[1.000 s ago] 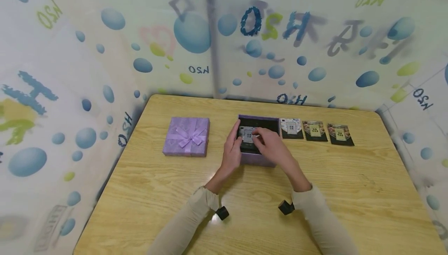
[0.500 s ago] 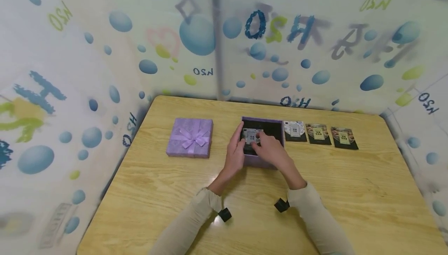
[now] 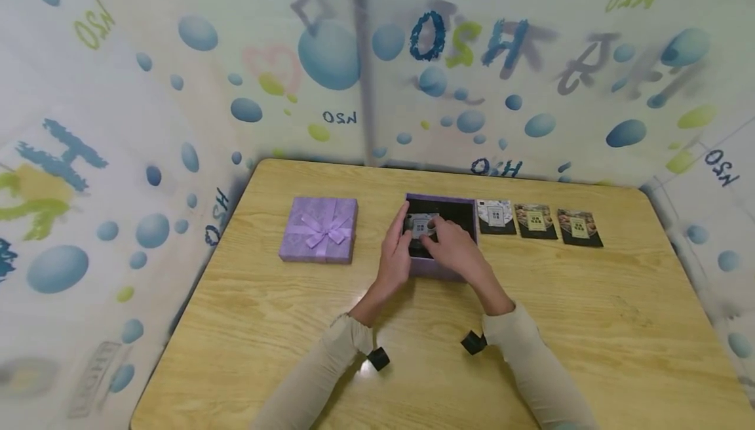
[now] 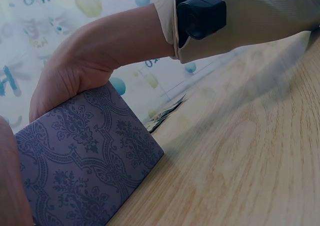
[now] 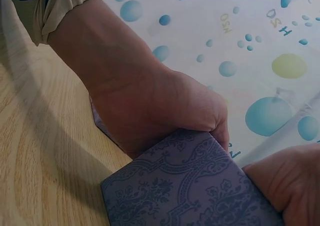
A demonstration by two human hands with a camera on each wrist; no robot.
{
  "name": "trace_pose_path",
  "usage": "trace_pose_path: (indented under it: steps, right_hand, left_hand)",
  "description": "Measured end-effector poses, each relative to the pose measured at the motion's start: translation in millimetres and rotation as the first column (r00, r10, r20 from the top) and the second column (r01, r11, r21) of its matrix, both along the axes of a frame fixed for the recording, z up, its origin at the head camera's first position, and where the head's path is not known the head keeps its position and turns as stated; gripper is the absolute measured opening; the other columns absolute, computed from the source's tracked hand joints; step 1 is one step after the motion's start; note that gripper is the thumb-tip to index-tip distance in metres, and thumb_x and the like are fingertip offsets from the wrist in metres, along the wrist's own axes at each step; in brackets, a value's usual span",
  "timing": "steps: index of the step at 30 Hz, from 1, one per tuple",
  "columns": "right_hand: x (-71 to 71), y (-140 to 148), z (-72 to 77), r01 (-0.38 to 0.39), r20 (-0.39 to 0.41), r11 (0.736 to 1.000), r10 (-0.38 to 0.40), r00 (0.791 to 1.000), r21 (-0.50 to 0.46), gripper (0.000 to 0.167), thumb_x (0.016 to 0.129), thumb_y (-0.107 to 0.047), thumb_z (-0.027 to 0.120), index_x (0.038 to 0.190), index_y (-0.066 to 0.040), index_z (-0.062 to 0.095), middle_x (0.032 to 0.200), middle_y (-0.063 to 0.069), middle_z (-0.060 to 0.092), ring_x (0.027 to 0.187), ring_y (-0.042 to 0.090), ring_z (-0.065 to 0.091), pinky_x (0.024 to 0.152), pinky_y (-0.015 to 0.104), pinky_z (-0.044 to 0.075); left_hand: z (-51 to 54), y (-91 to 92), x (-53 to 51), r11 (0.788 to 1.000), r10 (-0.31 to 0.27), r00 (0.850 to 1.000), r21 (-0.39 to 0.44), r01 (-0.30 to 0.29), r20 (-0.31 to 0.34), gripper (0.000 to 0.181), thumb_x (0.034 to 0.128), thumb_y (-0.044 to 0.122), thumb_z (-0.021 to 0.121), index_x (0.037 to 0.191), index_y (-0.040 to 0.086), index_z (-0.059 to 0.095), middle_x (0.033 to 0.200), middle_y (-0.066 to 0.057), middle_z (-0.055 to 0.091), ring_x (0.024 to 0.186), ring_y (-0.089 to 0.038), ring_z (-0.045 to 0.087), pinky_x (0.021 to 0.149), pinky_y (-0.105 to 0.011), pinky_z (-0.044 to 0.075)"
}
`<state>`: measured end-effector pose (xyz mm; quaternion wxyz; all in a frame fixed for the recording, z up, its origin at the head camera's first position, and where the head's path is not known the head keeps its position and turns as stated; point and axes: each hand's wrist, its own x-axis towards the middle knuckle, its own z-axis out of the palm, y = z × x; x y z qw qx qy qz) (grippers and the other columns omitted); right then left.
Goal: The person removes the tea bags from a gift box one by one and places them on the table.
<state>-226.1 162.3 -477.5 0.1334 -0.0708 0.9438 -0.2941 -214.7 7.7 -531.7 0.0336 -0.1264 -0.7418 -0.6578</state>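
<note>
A purple open gift box (image 3: 436, 269) with a dark inside stands near the middle of the table, its walls damask-patterned in both wrist views. A small flat packet (image 3: 420, 225), black with a pale grey label, lies in its left part. My left hand (image 3: 394, 256) grips the box's left wall, fingers along the outside and thumb over the rim. Reaching over the front wall (image 5: 175, 186), my right hand (image 3: 460, 246) has thumb and forefinger at the packet's right side and seems to pinch it; its fingertips are hidden in the right wrist view.
The purple lid (image 3: 318, 230) with a ribbon bow sits to the left. Right of the box lie a white-and-black packet (image 3: 495, 217) and two food-picture packets, one nearer (image 3: 535, 221) and one farther right (image 3: 580, 227). A bubble-printed curtain (image 3: 330, 56) borders the table.
My right wrist has shifted slightly left, and its thumb and forefinger are spread a little wider over the packet. The left hand keeps its grip on the box.
</note>
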Motion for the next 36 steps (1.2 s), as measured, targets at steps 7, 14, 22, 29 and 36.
trace_pose_path:
  steps: [7, 14, 22, 29, 36]
  right_hand:
    - [1.9, -5, -0.3, 0.035, -0.037, 0.999, -0.034, 0.999, 0.033, 0.048, 0.107, -0.028, 0.056, 0.142, 0.005, 0.056, 0.115, 0.021, 0.072, 0.076, 0.03, 0.068, 0.066, 0.044, 0.055]
    - [5.7, -12, 4.9, 0.059, -0.165, 0.996, -0.047, 0.985, 0.072, 0.038, 0.106, -0.02, 0.059, 0.134, 0.005, 0.063, 0.111, 0.022, 0.073, 0.072, 0.028, 0.068, 0.059, 0.041, 0.055]
    - [8.4, -15, 0.9, 0.019, -0.237, 0.981, 0.027, 0.971, 0.191, 0.027, 0.108, -0.012, 0.052, 0.114, 0.005, 0.071, 0.066, 0.008, 0.059, 0.048, 0.02, 0.052, 0.044, 0.032, 0.041]
    - [7.1, -14, 3.6, 0.001, -0.24, 0.991, 0.032, 0.97, 0.133, 0.03, 0.106, -0.009, 0.054, 0.127, 0.009, 0.067, 0.093, 0.021, 0.072, 0.065, 0.028, 0.066, 0.054, 0.038, 0.053]
    - [-1.5, -7, -1.4, -0.022, -0.131, 0.997, 0.012, 0.991, -0.077, 0.021, 0.104, -0.006, 0.06, 0.121, 0.004, 0.066, 0.108, 0.018, 0.072, 0.083, 0.027, 0.068, 0.074, 0.042, 0.057]
  left_hand:
    - [-0.1, 0.1, 0.7, 1.0, 0.002, 1.0, -0.002, -0.002, 0.008, 0.061, 0.1088, 0.003, 0.033, 0.167, 0.018, 0.026, 0.173, -0.002, 0.024, 0.159, -0.018, 0.019, 0.128, -0.047, 0.019]
    - [4.0, 0.2, 0.3, 1.0, 0.006, 1.0, -0.007, -0.006, -0.001, 0.061, 0.1082, 0.002, 0.034, 0.167, 0.017, 0.028, 0.171, 0.001, 0.027, 0.158, -0.017, 0.02, 0.127, -0.049, 0.02]
    - [-1.0, 1.0, -1.1, 1.0, 0.0, 1.0, -0.001, 0.0, -0.016, 0.061, 0.1083, -0.001, 0.033, 0.167, 0.014, 0.027, 0.172, 0.002, 0.026, 0.158, -0.015, 0.02, 0.128, -0.044, 0.021]
    - [-0.1, 1.7, -1.0, 1.0, 0.007, 1.0, 0.006, -0.007, -0.01, 0.061, 0.1076, -0.001, 0.033, 0.166, 0.015, 0.029, 0.171, 0.002, 0.027, 0.158, -0.015, 0.021, 0.127, -0.045, 0.021]
    - [-0.2, 0.6, -1.8, 1.0, 0.013, 1.0, 0.007, -0.013, 0.014, 0.061, 0.1079, 0.001, 0.034, 0.167, 0.017, 0.029, 0.171, 0.003, 0.027, 0.158, -0.016, 0.021, 0.127, -0.047, 0.021]
